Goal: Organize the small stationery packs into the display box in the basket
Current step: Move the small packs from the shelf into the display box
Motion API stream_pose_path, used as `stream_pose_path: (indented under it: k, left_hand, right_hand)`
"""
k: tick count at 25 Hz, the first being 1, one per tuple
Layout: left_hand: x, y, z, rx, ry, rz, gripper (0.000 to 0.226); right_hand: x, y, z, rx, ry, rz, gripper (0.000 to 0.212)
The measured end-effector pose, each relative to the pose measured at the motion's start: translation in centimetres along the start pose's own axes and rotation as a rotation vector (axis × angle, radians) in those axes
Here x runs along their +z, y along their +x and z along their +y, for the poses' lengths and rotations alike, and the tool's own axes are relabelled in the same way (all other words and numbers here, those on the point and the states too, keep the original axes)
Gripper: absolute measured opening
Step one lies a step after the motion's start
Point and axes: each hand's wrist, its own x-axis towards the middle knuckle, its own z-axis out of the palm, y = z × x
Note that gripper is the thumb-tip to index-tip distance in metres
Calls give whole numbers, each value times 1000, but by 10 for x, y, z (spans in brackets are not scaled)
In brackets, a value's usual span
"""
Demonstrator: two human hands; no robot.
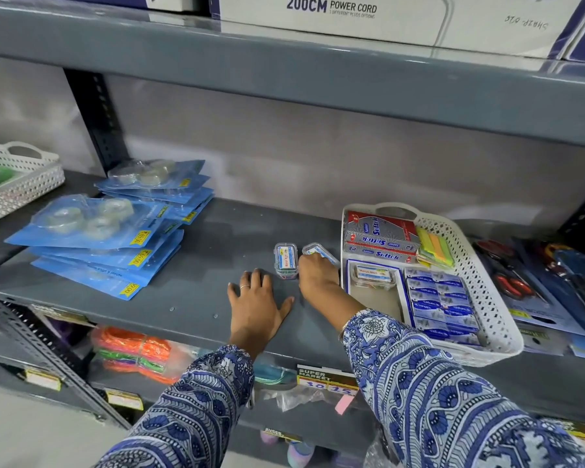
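head | right hand (318, 276) clamped on pack (320, 253); left hand (255, 304) flat, apart | basket (487, 282) beside

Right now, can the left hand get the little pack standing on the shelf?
Probably yes. The left hand lies flat and empty on the shelf, and the standing pack sits just past its fingertips with nothing between. The right hand is busy with another pack beside it.

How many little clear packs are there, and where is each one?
On the shelf, standing alone: 1
In the right hand: 1
In the display box in the basket: 1
Total: 3
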Motion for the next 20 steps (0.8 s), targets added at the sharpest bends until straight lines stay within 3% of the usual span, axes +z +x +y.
stream_pose_path:
  k: [6, 10, 12, 20]
  left_hand:
    - [0, 1, 0, 0, -4, -3, 68]
    - [0, 0, 0, 2, -13, 2, 66]
    - [0, 1, 0, 5, -18, 5, 65]
    - [2, 2, -2, 3, -48, 11, 62]
  right_hand:
    - [-6, -2, 4, 44, 132, 1, 31]
    - [-34, -11, 12, 50, 258, 0, 44]
    - [-56, -16, 24, 53, 303, 18, 41]
    - [-95, -58, 161, 122, 332, 1, 34]
